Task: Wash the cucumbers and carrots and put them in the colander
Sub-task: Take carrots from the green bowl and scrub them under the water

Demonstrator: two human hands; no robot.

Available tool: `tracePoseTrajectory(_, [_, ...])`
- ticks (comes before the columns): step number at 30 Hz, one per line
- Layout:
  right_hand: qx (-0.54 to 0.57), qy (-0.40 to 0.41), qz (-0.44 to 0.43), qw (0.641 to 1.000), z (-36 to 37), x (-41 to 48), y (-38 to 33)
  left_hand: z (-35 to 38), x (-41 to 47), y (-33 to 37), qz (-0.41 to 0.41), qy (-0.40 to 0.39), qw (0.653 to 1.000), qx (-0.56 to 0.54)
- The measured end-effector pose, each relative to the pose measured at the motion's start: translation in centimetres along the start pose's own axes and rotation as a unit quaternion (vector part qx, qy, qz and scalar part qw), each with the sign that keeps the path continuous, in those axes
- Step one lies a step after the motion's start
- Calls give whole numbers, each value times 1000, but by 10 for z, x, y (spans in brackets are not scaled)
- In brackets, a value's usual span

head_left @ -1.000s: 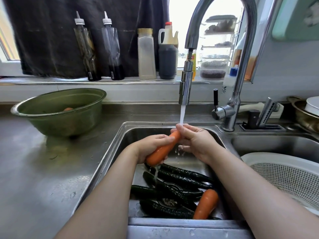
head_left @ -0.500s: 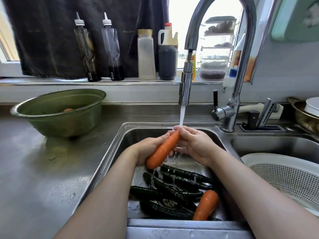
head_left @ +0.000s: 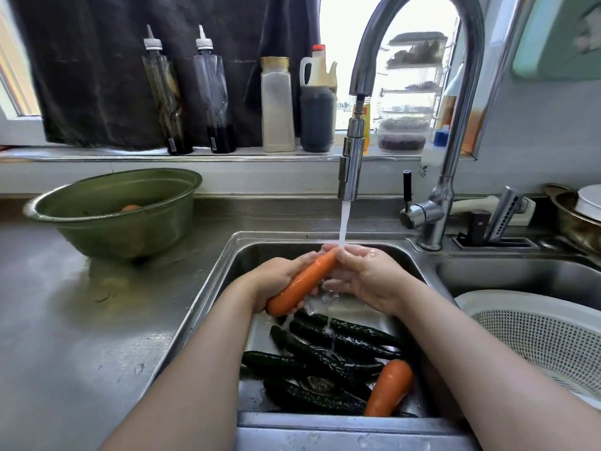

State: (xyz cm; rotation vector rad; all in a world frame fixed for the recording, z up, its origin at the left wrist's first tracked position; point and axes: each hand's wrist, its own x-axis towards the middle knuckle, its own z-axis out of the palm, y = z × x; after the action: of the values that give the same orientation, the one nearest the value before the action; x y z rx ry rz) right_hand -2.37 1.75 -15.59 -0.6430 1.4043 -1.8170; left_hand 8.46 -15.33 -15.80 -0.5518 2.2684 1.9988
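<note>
Clearly wet, the carrot (head_left: 300, 283), gripped by both the left hand (head_left: 276, 281) and right hand (head_left: 367, 275), could slip, perhaps onto the cucumbers (head_left: 325, 356).

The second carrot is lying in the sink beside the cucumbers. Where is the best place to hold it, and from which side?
Probably grip the second carrot around its thick upper end, coming from above and the right. That end is raised and bare, while the narrow end points down at the sink's near wall and cucumbers crowd its left side.
</note>
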Motion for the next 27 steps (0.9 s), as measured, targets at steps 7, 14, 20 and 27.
tracePoseTrajectory(7, [-68, 110, -64, 990, 13, -2, 0, 8, -9, 8, -49, -94, 993, -43])
tracePoseTrajectory(14, [-57, 186, -30, 980, 8, 5, -2, 13, -6, 11, -1, -86, 996, -21])
tracePoseTrajectory(20, [133, 38, 9, 990, -3, 3, -8, 7, -3, 6, -27, -100, 993, -50])
tracePoseTrajectory(27, [84, 110, -1, 990, -9, 2, -8, -3, -6, 1, -51, -79, 990, -100])
